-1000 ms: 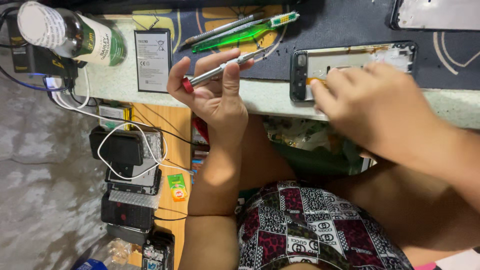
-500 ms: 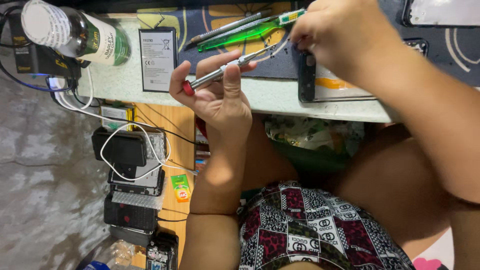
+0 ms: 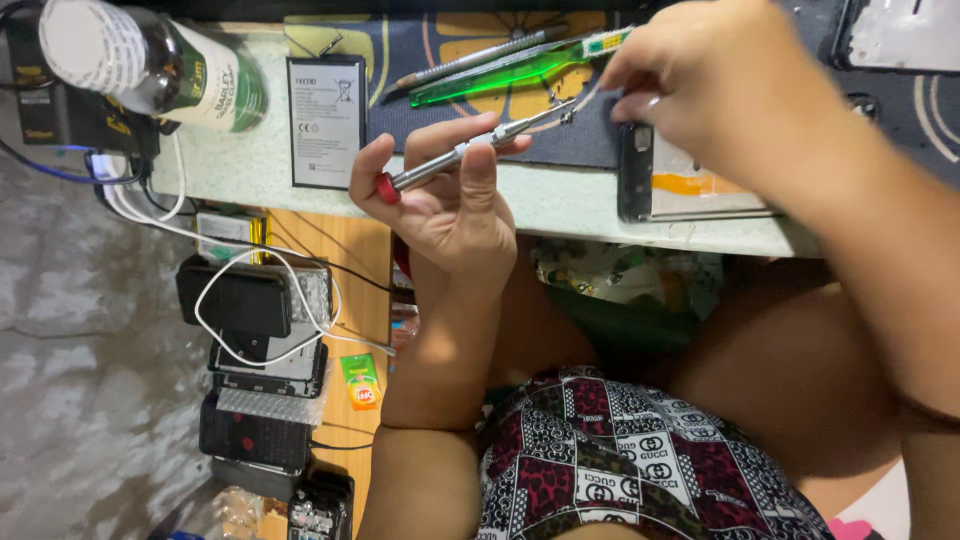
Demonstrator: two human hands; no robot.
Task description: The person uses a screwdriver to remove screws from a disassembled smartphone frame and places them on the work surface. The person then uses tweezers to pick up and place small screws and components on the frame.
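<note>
A: Head view. My left hand [image 3: 455, 205] pinches a thin metal screwdriver [image 3: 470, 150] at mid-shaft, over the bench edge [image 3: 560, 205].

B: Handling?

A: Light, stiff, slick, I judge; best held by the knurled part. My right hand [image 3: 720, 95] is curled at the opened phone [image 3: 690, 185]; what it grips, I cannot tell.

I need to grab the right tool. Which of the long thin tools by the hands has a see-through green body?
The green tool lying on the dark mat; the screwdriver in the left hand is metal with a red cap.
</note>
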